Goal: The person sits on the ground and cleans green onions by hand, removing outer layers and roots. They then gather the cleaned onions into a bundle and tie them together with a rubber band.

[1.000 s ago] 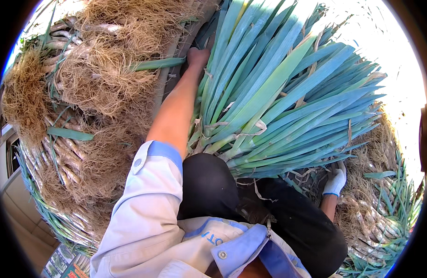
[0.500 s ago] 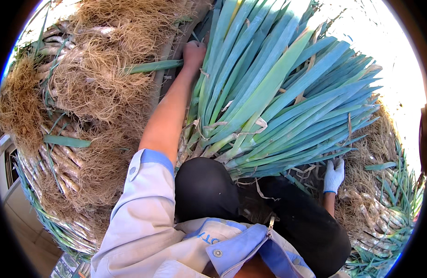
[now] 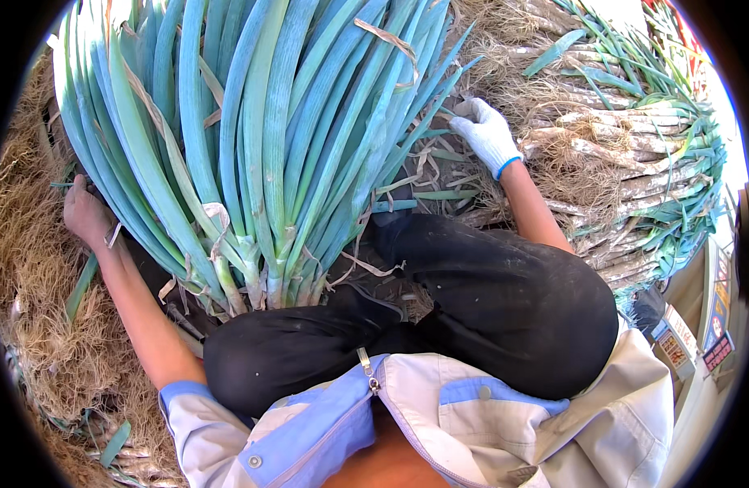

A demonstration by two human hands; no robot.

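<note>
A big fan of long blue-green leek leaves [image 3: 252,122] rises in front of me, its pale stalk bases [image 3: 260,285] resting against my black-trousered knees [image 3: 439,301]. My bare left hand [image 3: 86,213] lies at the left edge of the bundle, against the outer leaves and the dry roots, its fingers curled; what it grips is hidden. My right hand [image 3: 488,130], in a white glove, rests on the stalks and roots at the right of the bundle with its fingers bent down.
Stacked leeks with brown root tufts [image 3: 618,138] pile up at the right and back. More dry roots and straw [image 3: 41,309] lie at the left. Boxes with coloured labels [image 3: 691,342] stand at the lower right.
The view has swung round, so the leaf bundle now sits left of centre. My left hand has come down to the bundle's left side; the gloved right hand has risen to its right side.
</note>
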